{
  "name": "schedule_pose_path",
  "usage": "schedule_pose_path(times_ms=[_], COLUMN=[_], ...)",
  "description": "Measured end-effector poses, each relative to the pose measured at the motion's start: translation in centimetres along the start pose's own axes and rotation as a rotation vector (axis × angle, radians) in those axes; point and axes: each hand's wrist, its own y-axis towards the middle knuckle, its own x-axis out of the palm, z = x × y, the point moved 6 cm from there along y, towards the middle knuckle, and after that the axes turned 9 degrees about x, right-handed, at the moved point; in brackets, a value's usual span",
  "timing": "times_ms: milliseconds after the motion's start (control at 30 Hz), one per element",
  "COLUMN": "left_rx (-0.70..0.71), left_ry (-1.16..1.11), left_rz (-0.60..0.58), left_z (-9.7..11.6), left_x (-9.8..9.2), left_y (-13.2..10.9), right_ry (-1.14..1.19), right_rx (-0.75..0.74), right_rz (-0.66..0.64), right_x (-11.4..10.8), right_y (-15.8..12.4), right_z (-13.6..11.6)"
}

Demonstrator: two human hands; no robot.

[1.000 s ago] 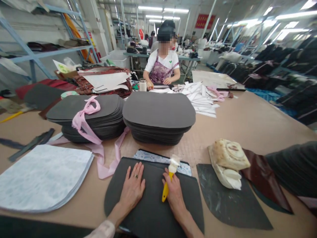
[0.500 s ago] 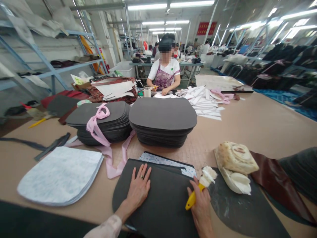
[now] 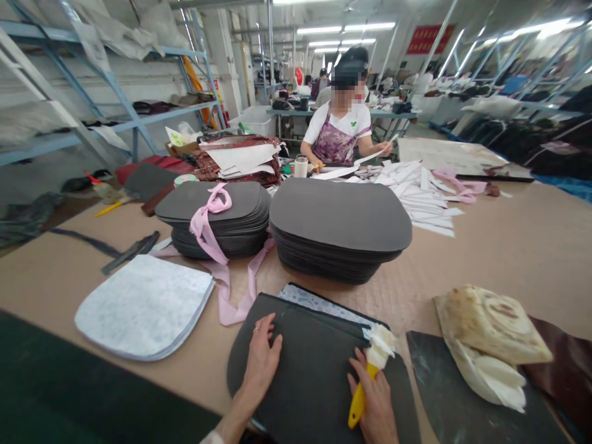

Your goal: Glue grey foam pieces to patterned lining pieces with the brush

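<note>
A dark grey panel (image 3: 309,364) with a rounded left end lies in front of me, over a blue-patterned piece (image 3: 319,303) that shows along its far edge. My left hand (image 3: 261,364) rests on the panel's left part, fingers slightly bent and apart, holding nothing. On the right part, my right hand (image 3: 377,398) holds a yellow-handled brush (image 3: 359,404), its bristles thick with white paste and pointing away from me. The bristles are at the panel's far right edge; whether they touch it I cannot tell.
Stacks of dark panels (image 3: 340,213) stand ahead, one tied with pink cloth (image 3: 208,216). Pale sheets (image 3: 143,308) lie left. At right, a paste-crusted cream bundle (image 3: 499,327) sits on a dark sheet (image 3: 430,364). Across the table a person (image 3: 342,123) handles white strips (image 3: 416,191).
The view has shifted left. My left fingers, earlier stretched flat, are more bent. The brush's bristles have moved over the panel's far right edge. The person opposite has lifted a white strip.
</note>
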Motion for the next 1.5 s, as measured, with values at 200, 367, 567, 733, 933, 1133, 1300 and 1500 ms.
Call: schedule_pose_path(times_ms=[200, 367, 567, 733, 933, 1133, 1300, 1500], left_rx=[-0.241, -0.356, -0.408, -0.412, -0.395, -0.354, -0.318, -0.292], left_ry=[-0.258, -0.462, -0.597, -0.640, -0.624, -0.566, -0.503, -0.455], left_rz=[-0.060, -0.086, -0.015, -0.006, -0.002, -0.010, -0.022, -0.023], left_z=[-1.2, -1.0, 0.3, 0.6, 0.9, 0.5, -0.5, -0.9], left_x=[0.5, 1.2, 1.1, 0.9, 0.9, 1.5, 2.0, 1.9], left_y=[2.2, 2.7, 2.5, 2.6, 2.8, 3.4, 3.8, 4.5], right_ry=[-0.046, -0.041, 0.073, 0.108, 0.080, 0.088, 0.114, 0.088], right_rx=[-0.050, -0.056, 0.129, 0.180, 0.171, 0.092, 0.124, 0.065], right_rz=[-0.042, 0.027, 0.032, 0.059, 0.023, -0.023, -0.030, 0.020], right_x=[0.3, 0.6, 0.6, 0.0, -0.2, -0.1, 0.1, -0.2], right_y=[-0.3, -0.4, -0.1, 0.1, 0.3, 0.1, -0.2, 0.4], right_z=[0.6, 1.2, 1.5, 0.9, 0.7, 0.6, 1.0, 0.1])
